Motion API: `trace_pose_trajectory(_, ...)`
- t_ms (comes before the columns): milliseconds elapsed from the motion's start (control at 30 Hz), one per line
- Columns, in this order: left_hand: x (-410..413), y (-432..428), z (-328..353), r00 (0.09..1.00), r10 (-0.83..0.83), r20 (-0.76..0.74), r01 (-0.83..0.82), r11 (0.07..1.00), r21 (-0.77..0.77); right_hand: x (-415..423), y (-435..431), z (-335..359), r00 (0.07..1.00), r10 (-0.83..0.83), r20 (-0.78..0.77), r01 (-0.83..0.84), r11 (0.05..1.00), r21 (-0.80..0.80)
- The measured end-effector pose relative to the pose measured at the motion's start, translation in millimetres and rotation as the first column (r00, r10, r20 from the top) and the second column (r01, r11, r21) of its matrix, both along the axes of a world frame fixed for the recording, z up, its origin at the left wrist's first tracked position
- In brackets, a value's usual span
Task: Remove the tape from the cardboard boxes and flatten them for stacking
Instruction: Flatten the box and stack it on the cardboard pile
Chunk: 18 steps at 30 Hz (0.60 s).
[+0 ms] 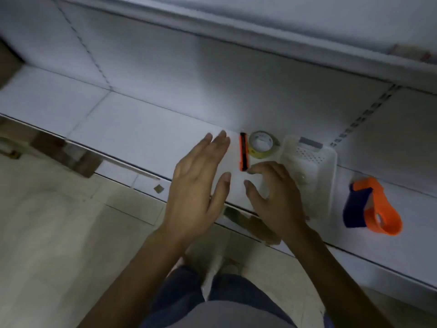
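Note:
An orange and black utility knife (244, 152) lies on the white shelf (142, 138), beside a roll of clear tape (263, 144). My left hand (198, 183) hovers over the shelf just left of the knife, fingers straight and holding nothing. My right hand (275, 195) is below the knife with its fingers loosely curled; its fingertips are close to the knife's near end, and I cannot tell whether they touch it. Brown cardboard pieces (71, 155) show under the shelf edge at the left and between my arms (255, 227).
A white perforated plastic basket (314, 166) stands right of the tape roll. An orange and blue tape dispenser (371, 207) lies further right on the shelf. A second shelf (260, 24) overhangs above. Pale floor tiles (47, 233) lie below.

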State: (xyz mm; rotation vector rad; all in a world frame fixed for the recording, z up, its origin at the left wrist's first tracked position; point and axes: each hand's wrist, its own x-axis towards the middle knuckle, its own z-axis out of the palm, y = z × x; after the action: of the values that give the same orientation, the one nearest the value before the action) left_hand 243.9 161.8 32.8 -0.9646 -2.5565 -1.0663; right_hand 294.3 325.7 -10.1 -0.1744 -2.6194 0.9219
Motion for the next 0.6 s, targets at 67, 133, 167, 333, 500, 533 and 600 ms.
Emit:
trace_pose_trajectory(67,-16.7,-19.4,15.7,0.989,0.050,-0.138,-0.056,0.997,-0.044,-17.5,-26.3,38.4,0.984,0.130,-0.125,-0.119,0.989,0.092)
trace_pose_trajectory(133,-33.6,-43.5,32.8,0.972,0.099,-0.214,-0.111,0.993,-0.046,-34.0,-50.1,75.7,0.938,0.255,-0.233,-0.210,0.957,0.200)
trace_pose_trajectory(167,-42.7,-56.1,41.8,0.962,0.119,-0.247,-0.132,0.991,-0.037,-42.3,-61.9,93.2,0.904,0.314,-0.289,-0.243,0.935,0.257)
trace_pose_trajectory(333,-90.8,-118.3,87.1,0.897,0.216,-0.385,-0.231,0.973,0.008,-88.2,-116.3,159.0,0.735,0.490,-0.470,-0.276,0.848,0.452)
trace_pose_trajectory(500,-141.5,-185.7,123.2,0.851,0.239,-0.468,-0.270,0.963,0.000,-145.5,-181.0,205.4,0.693,0.545,-0.471,-0.276,0.805,0.525)
trace_pose_trajectory(533,-155.0,-201.0,132.7,0.841,0.233,-0.488,-0.276,0.961,-0.017,-160.6,-195.5,217.7,0.714,0.540,-0.446,-0.271,0.800,0.536)
trace_pose_trajectory(600,-184.3,-231.6,153.5,0.821,0.227,-0.523,-0.290,0.956,-0.041,-192.7,-222.5,244.1,0.761,0.522,-0.386,-0.249,0.783,0.570)
